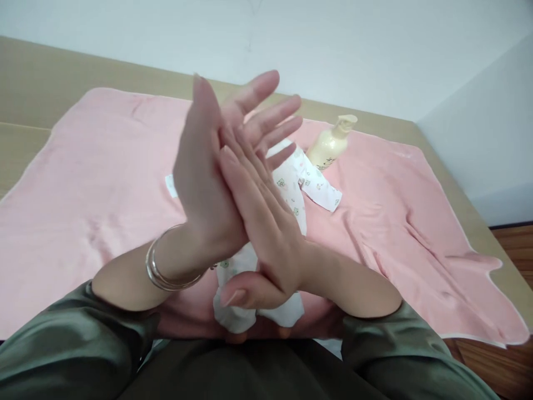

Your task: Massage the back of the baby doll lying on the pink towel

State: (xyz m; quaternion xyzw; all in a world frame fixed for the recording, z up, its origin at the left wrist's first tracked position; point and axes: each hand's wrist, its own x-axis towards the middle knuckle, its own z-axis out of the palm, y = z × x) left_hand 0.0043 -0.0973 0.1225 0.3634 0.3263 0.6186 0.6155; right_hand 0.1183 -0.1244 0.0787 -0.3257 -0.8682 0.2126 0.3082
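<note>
Your two hands are pressed together in the middle of the frame, neither grasping anything: the left point(204, 178) is flat with its fingers spread toward the top, and the right point(275, 239) lies flat across its palm, thumb apart. At least two thin, shiny metal bangles point(150, 266) circle your left wrist; your two dark green sleeves point(75, 333) look smooth and satiny.

Below your hands, partly hidden, lies one white garment point(292, 194) with small prints, a sleeve reaching right of centre and two rounded legs at bottom centre. One glossy cream pump bottle point(328, 145) stands just beyond that sleeve, upper right of centre. One soft, creased pink blanket point(416, 222) with wavy edges covers much of the smooth, tan counter point(45, 66).
</note>
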